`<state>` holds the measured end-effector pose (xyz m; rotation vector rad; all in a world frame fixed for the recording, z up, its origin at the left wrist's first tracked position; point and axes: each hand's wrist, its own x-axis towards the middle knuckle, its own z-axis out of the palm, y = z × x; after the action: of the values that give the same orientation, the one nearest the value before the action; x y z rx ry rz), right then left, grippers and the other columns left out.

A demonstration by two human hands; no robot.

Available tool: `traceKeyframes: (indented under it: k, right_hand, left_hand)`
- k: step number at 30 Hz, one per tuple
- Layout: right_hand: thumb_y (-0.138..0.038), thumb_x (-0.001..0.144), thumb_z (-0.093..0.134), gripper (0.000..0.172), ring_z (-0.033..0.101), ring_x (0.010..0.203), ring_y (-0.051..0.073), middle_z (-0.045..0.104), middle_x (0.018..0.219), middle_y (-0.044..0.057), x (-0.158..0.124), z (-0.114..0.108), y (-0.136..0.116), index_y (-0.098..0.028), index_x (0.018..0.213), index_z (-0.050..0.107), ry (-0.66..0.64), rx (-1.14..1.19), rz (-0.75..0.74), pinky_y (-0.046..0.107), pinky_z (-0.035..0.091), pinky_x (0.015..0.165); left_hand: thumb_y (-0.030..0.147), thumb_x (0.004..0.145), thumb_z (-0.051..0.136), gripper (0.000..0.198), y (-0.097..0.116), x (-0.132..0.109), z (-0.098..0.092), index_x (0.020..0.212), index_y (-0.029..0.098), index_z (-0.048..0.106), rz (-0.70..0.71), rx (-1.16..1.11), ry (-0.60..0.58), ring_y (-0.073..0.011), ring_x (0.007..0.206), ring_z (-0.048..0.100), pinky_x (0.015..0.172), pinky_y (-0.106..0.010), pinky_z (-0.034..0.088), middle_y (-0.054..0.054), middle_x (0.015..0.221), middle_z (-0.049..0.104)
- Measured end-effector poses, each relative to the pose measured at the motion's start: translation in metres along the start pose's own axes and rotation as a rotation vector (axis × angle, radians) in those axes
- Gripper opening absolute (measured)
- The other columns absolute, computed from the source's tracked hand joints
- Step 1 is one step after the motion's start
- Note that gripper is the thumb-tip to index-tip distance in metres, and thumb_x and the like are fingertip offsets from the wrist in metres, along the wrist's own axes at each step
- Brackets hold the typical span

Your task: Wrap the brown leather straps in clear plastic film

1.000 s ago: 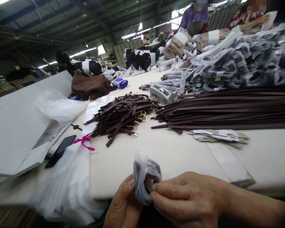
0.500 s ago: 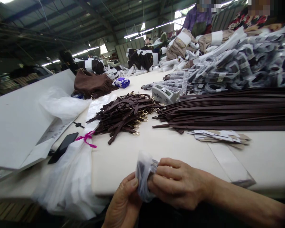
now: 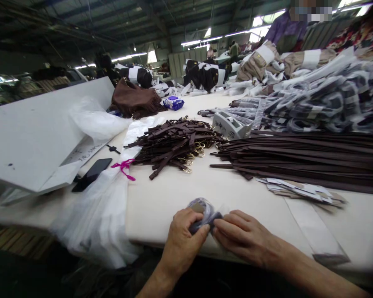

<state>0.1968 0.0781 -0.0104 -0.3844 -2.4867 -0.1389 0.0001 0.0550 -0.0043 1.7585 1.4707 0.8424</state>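
Note:
A dark strap coiled up inside clear plastic (image 3: 209, 210) is held just above the table's front edge, with a tan piece of card showing on it. My left hand (image 3: 182, 238) is closed round the near left side of this coil, thumb at the front. On the right, my right hand (image 3: 245, 236) pinches the bundle's right end, where the loose plastic gathers; its fingertips are partly hidden. Beyond the hands lies a heap of short dark brown straps with gold clasps (image 3: 180, 142). Long dark brown straps (image 3: 298, 159) are stacked to the right.
White cards (image 3: 301, 190) lie before the long straps, near a tape dispenser (image 3: 231, 125). Plastic-wrapped coils (image 3: 323, 95) pile up at back right. Clear bags (image 3: 93, 223) tied with pink string (image 3: 124, 167) hang over the edge beside a phone (image 3: 93, 174). A brown fringed bag (image 3: 136, 99) stands behind.
The wrapped coil has turned from upright to a flatter tilt, and its card now shows. My left hand has shifted its grip over the coil. The camera view has tilted.

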Motion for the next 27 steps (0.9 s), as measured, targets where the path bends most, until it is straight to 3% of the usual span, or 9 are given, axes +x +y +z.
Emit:
traceKeyframes:
  k: [3, 7, 14, 20, 23, 27]
  right_hand:
    - [-0.008, 0.090, 0.041, 0.020, 0.055, 0.076, 0.018, 0.064, 0.101, 0.013, -0.006, 0.018, 0.008, -0.009, 0.092, 0.060, -0.053, 0.080, 0.046, 0.031, 0.047, 0.063]
    - [-0.009, 0.092, 0.038, 0.022, 0.053, 0.071, 0.015, 0.063, 0.090, 0.009, -0.012, 0.037, 0.017, -0.013, 0.090, 0.059, -0.087, 0.267, 0.166, 0.026, 0.046, 0.061]
    - [-0.005, 0.084, 0.044, 0.022, 0.055, 0.082, 0.014, 0.059, 0.094, 0.006, -0.013, 0.041, 0.021, -0.019, 0.094, 0.057, -0.142, 0.576, 0.415, 0.023, 0.045, 0.070]
    - [-0.008, 0.079, 0.052, 0.010, 0.054, 0.075, 0.014, 0.054, 0.084, 0.004, -0.006, 0.042, 0.019, -0.018, 0.077, 0.053, -0.133, 0.782, 0.705, 0.023, 0.044, 0.065]
    - [-0.016, 0.081, 0.057, 0.006, 0.051, 0.068, 0.013, 0.051, 0.081, 0.002, -0.003, 0.042, 0.019, -0.019, 0.086, 0.055, -0.124, 0.821, 0.819, 0.023, 0.043, 0.060]
    - [-0.017, 0.084, 0.054, 0.020, 0.052, 0.074, 0.013, 0.050, 0.087, 0.003, -0.002, 0.041, 0.022, -0.023, 0.103, 0.059, -0.172, 0.822, 0.770, 0.023, 0.043, 0.063]
  left_hand:
    - [0.019, 0.073, 0.060, 0.006, -0.007, 0.006, 0.010, 0.078, 0.018, 0.063, 0.119, 0.180, 0.038, -0.0227, 0.085, 0.056, 0.089, -0.044, 0.036, -0.004, 0.082, 0.062]
    - [0.012, 0.070, 0.059, 0.013, -0.020, 0.009, 0.020, 0.081, 0.020, 0.062, 0.228, 0.257, 0.039, -0.0222, 0.089, 0.058, 0.100, -0.052, 0.024, -0.003, 0.091, 0.065]
    - [0.006, 0.066, 0.054, 0.034, -0.033, 0.003, 0.023, 0.096, 0.023, 0.050, 0.255, 0.100, 0.062, -0.0178, 0.087, 0.060, 0.105, -0.051, 0.016, 0.000, 0.090, 0.064]
    - [0.007, 0.064, 0.059, 0.069, -0.040, 0.000, 0.029, 0.123, 0.025, 0.029, 0.229, 0.018, 0.104, -0.0200, 0.091, 0.061, 0.106, -0.054, 0.015, 0.001, 0.091, 0.065]
    - [0.006, 0.068, 0.056, 0.060, -0.042, 0.002, 0.032, 0.120, 0.026, 0.033, 0.209, 0.032, 0.137, -0.0191, 0.088, 0.062, 0.105, -0.053, 0.019, 0.002, 0.085, 0.067]
    - [0.007, 0.068, 0.055, 0.045, -0.040, 0.003, 0.032, 0.107, 0.025, 0.042, 0.215, 0.051, 0.171, -0.0178, 0.081, 0.064, 0.105, -0.051, 0.021, 0.002, 0.085, 0.067]
